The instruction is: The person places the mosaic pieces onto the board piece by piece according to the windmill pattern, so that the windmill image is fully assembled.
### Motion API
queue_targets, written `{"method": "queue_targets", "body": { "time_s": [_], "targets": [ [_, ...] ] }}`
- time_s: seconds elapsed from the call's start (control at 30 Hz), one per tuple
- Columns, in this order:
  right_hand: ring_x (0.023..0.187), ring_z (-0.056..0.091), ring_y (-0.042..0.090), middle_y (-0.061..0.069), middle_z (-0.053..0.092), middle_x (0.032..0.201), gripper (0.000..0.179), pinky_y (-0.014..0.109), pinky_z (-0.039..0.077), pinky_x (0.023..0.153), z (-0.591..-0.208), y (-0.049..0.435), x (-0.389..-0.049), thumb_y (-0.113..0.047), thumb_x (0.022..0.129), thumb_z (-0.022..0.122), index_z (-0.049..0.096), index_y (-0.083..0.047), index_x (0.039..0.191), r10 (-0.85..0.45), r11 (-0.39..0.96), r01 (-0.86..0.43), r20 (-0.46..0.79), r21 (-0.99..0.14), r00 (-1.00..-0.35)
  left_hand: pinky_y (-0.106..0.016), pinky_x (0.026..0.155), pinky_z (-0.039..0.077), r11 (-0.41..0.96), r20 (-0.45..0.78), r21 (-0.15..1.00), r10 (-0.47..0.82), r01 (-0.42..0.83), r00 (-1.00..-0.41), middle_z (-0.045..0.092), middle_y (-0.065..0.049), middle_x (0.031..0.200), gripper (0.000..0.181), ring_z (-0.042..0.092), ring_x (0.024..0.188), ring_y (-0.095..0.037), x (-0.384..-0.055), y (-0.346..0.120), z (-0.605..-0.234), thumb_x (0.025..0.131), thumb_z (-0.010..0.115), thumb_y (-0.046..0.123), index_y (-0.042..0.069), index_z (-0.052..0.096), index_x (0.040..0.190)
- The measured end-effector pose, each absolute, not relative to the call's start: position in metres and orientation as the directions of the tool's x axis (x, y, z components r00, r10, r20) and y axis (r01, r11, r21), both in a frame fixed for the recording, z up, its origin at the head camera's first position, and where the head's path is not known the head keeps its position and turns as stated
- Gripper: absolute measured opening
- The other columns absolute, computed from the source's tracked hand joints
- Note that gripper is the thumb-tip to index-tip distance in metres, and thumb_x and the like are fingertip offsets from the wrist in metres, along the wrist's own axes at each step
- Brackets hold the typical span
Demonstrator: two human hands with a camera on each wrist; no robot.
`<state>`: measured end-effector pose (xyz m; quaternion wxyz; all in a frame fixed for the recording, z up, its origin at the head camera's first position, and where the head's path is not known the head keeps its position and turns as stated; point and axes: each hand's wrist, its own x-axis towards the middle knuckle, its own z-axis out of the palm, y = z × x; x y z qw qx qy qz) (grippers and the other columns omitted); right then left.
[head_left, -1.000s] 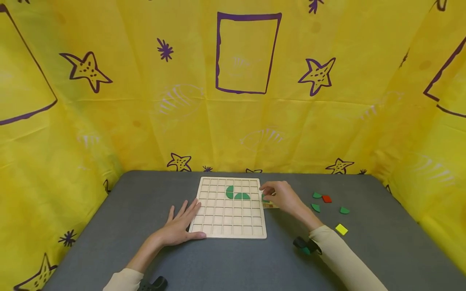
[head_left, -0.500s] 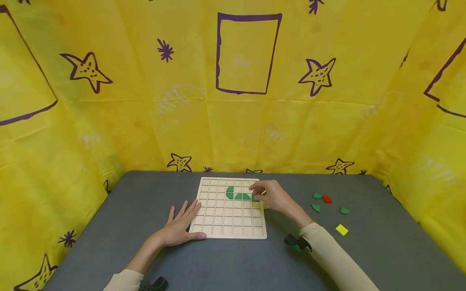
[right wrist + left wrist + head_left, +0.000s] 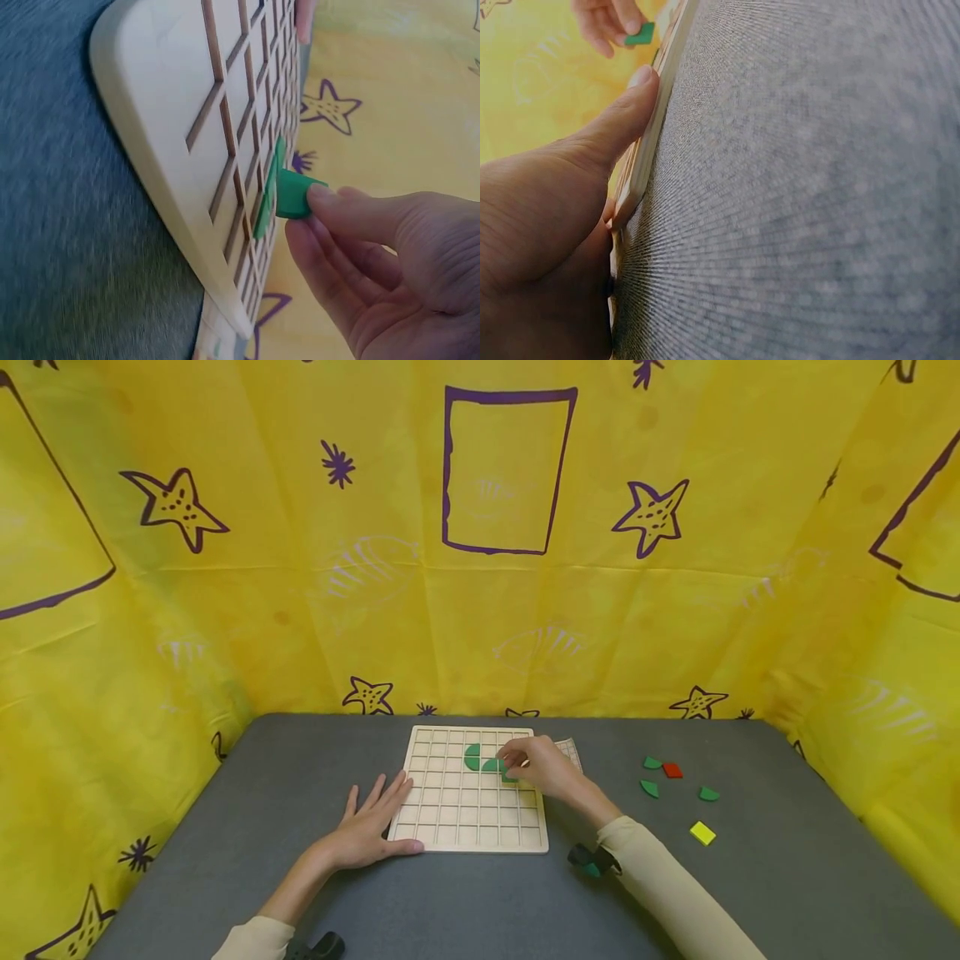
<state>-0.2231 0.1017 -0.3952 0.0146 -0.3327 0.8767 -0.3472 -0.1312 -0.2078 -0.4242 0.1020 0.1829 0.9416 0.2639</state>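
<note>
The left arm (image 3: 300,878) reaches forward and inward, its hand (image 3: 366,833) back upward, fingers straight and fanned apart, thumb (image 3: 405,846) stretched sideways toward the right. The right arm (image 3: 652,864) slants in across the front, its hand (image 3: 551,767) farther forward, thumb (image 3: 367,215) and bent fingers pinching. The hands are apart from each other.

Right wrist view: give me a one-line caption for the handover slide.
Right hand pinching a green piece over the grid board.
</note>
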Motion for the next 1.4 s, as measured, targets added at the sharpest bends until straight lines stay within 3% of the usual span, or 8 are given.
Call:
{"method": "queue_targets", "body": {
  "time_s": [0.4, 0.77, 1.4],
  "targets": [
    [0.083, 0.066, 0.019, 0.009, 0.071, 0.09, 0.022, 0.026, 0.053, 0.074, -0.404, 0.085, -0.225, 0.005, 0.085, 0.072, 0.071, 0.001, 0.106, -0.602, 0.509, -0.566, 0.201, -0.649, -0.773, -0.067, 0.108, -0.013, 0.802, -0.101, 0.523, 0.394, 0.288, -0.913, 0.007, -0.014, 0.164, 0.104, -0.003, 0.148, -0.043, -0.132, -0.206, -0.422, 0.084, 0.067, 0.059, 0.006, 0.016, 0.157],
    [0.082, 0.064, 0.016, 0.004, 0.07, 0.089, 0.019, 0.03, 0.053, 0.075, -0.41, 0.068, -0.221, 0.003, 0.085, 0.072, 0.072, -0.001, 0.103, -0.509, 0.573, -0.474, 0.162, -0.669, -0.845, -0.067, 0.108, -0.013, 0.805, -0.1, 0.519, 0.392, 0.288, -0.914, 0.008, -0.015, 0.164, 0.103, -0.002, 0.148, -0.044, -0.132, -0.206, -0.424, 0.084, 0.068, 0.058, 0.006, 0.017, 0.157],
    [0.082, 0.068, 0.018, 0.007, 0.073, 0.089, 0.012, 0.028, 0.055, 0.073, -0.412, 0.061, -0.212, 0.002, 0.085, 0.072, 0.073, -0.002, 0.097, -0.433, 0.633, -0.44, 0.18, -0.637, -0.883, -0.067, 0.108, -0.014, 0.792, -0.086, 0.534, 0.399, 0.296, -0.913, 0.007, -0.015, 0.164, 0.105, -0.003, 0.148, -0.044, -0.131, -0.207, -0.425, 0.084, 0.067, 0.06, 0.006, 0.016, 0.157]
  ]
}}
